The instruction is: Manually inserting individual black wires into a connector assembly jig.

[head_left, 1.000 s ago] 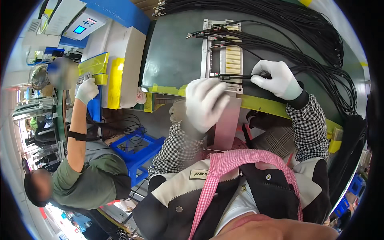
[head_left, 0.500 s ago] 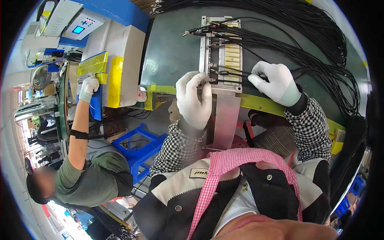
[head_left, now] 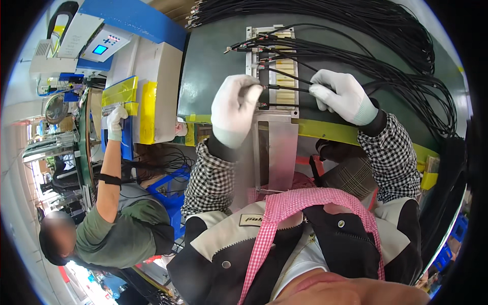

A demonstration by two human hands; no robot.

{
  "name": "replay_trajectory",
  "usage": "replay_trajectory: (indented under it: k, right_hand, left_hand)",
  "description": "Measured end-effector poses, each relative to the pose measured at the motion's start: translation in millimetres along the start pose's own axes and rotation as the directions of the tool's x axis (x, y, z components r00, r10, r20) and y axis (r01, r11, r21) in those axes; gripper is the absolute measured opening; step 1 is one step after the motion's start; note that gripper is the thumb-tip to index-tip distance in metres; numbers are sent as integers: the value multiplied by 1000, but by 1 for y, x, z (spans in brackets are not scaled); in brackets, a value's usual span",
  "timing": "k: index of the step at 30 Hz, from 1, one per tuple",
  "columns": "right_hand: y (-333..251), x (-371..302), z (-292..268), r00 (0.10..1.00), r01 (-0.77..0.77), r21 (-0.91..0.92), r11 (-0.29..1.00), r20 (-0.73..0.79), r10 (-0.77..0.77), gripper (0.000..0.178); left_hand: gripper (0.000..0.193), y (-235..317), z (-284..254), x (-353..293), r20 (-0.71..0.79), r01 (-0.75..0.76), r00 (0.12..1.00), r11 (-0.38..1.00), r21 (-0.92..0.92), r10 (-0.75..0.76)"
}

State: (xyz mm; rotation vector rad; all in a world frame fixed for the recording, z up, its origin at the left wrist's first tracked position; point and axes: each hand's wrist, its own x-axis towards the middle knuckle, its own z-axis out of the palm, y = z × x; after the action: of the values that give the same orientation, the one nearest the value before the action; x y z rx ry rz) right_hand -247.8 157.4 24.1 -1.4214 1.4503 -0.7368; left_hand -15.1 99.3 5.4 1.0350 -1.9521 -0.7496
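Spanning the fixture (head_left: 287,97), 1 black cable (head_left: 285,88) runs between 2 hands (head_left: 234,109) (head_left: 341,96) pinching it.

- This is a factory workshop.
- A green workbench (head_left: 213,66) carries bundles of black cables (head_left: 376,25) and a metal fixture (head_left: 249,58).
- Beside it stands a blue-and-white machine (head_left: 165,86) with a screen (head_left: 100,50).
- Far left, quite small, there seem to be more workstations (head_left: 48,147).

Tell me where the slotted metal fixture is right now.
In the head view, the slotted metal fixture lies on the green tabletop, above and slightly right of centre, its near end between the left hand and right hand.
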Motion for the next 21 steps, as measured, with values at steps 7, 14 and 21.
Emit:
replay_trajectory:
  k: [7, 14, 21]
  right_hand:
    - [13, 8, 8, 984, 115, 77, 990, -142, -104, 15]
    - [4, 26, 30, 934, 357, 161, 920, -59, -352, 20]
    - [8, 25, 18, 978, 107, 409, 906, 123, -171, 23]
  left_hand:
    - [19, 9, -7, 10, 171, 324, 945, 880, -347, -280]
    - [32, 11, -1, 12, 345, 509, 861, 646, -569, -375]
    - [38, 1, -6, 17, 353, 476, 878, 508, -718, -323]
